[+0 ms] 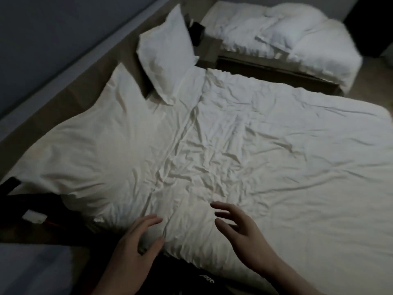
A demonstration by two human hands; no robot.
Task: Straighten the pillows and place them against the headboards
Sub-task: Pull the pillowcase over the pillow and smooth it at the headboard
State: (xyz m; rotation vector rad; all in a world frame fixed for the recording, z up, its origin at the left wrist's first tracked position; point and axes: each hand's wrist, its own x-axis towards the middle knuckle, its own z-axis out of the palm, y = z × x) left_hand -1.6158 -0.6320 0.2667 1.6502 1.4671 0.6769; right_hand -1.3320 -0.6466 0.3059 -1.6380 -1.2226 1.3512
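Both grips empty, left hand (136, 237) and right hand (236, 226) spread above pillow (95, 150)

The far white rumpled bed (282, 37) is soft and blurred, so its heaped bedding cannot be sorted into pillows or duvet. A small black object (196, 31) behind the upright white pillow (167, 54) is partly hidden by that pillow and too dim to identify. A dark strapped object (27, 207) at the left edge is cut off by the frame. Both forearms run out of the bottom edge, and the near white crumpled duvet (276, 156) is cut off at the right.
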